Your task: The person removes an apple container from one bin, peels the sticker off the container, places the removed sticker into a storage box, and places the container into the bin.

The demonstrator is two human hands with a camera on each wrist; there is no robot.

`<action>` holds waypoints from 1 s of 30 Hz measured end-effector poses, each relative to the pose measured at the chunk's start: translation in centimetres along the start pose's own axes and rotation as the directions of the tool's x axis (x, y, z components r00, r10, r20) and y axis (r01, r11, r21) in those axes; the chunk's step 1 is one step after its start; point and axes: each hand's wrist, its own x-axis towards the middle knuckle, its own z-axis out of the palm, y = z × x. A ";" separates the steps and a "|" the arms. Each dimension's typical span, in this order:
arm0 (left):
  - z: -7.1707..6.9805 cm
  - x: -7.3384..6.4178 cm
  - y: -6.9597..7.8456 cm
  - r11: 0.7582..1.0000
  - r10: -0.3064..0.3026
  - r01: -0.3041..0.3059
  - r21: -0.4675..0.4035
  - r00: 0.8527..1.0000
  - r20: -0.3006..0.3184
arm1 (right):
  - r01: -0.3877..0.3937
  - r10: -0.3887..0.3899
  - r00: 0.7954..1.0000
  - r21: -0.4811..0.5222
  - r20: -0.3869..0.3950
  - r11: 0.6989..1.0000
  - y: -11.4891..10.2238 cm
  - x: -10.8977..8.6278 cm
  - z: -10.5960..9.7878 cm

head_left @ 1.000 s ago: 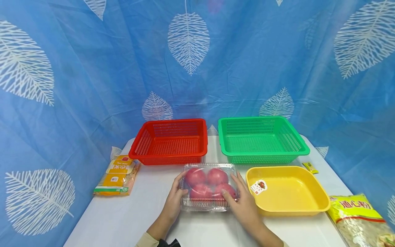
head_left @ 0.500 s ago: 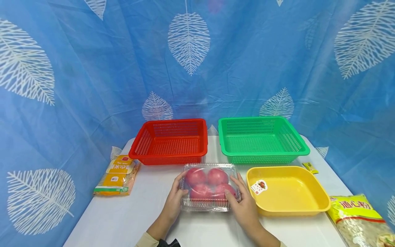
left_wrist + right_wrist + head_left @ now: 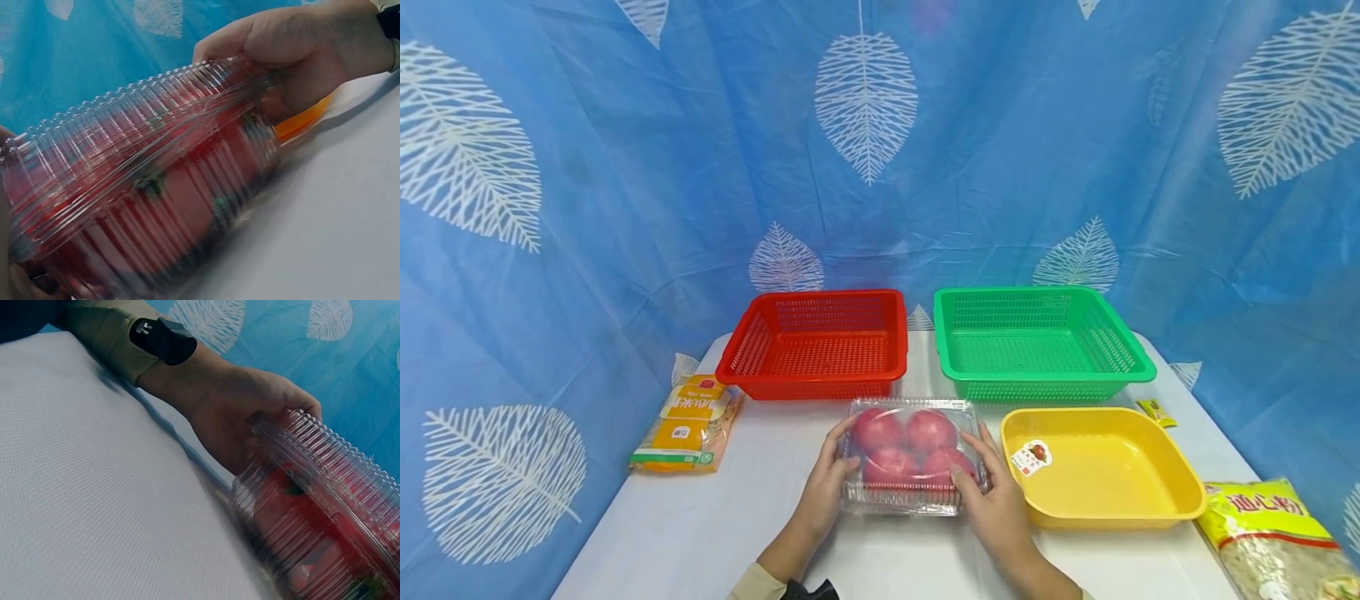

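Observation:
A clear plastic clamshell box (image 3: pixel 901 502) sits at the near middle of the table, its lid down over several red tomatoes (image 3: pixel 889 464). My left hand (image 3: pixel 820 492) grips its left side, thumb at the near left corner. On the other side, my right hand (image 3: pixel 998 504) holds the right edge, with the thumb over the lid's near right part. Green stems show through the ribbed box wall (image 3: pixel 150 187) in the left wrist view. From the right wrist, the left hand (image 3: pixel 244 409) is seen round the box's end. Fingertips under the rim are partly hidden.
Behind the box stand a red basket (image 3: pixel 820 389) and a green basket (image 3: pixel 1045 389). A yellow basin (image 3: pixel 1097 518) with a sticker sits close right of my right hand. Packaged food bags (image 3: pixel 688 425) lie left; a yellow noodle bag (image 3: pixel 1273 533) and a small packet (image 3: pixel 1156 412) lie right.
My right thumb has shifted slightly to the right over the lid. The box and left hand stay in place, and the head view has tilted a little.

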 end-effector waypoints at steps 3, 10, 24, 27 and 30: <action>-0.1 0.1 0.1 1.000 -0.011 0.011 0.011 1.000 0.008 | -0.008 0.008 1.000 0.006 0.000 1.000 0.2 0.0 -0.1; -0.4 0.3 0.0 0.999 -0.024 0.023 0.029 1.000 0.016 | -0.008 0.008 1.000 0.032 0.002 0.999 0.4 0.0 -0.1; -1.8 1.5 0.5 0.993 0.004 0.005 0.120 0.997 -0.076 | 0.005 -0.005 1.000 0.012 -0.026 1.000 0.3 -0.1 0.3; -2.1 1.7 0.5 0.994 -0.005 0.018 0.107 0.992 -0.125 | 0.009 -0.009 1.000 0.000 -0.027 1.000 0.4 -0.1 0.3; -2.4 1.8 0.4 0.994 -0.001 0.018 0.106 0.988 -0.155 | 0.016 -0.016 0.999 -0.013 -0.030 1.000 0.5 0.0 0.3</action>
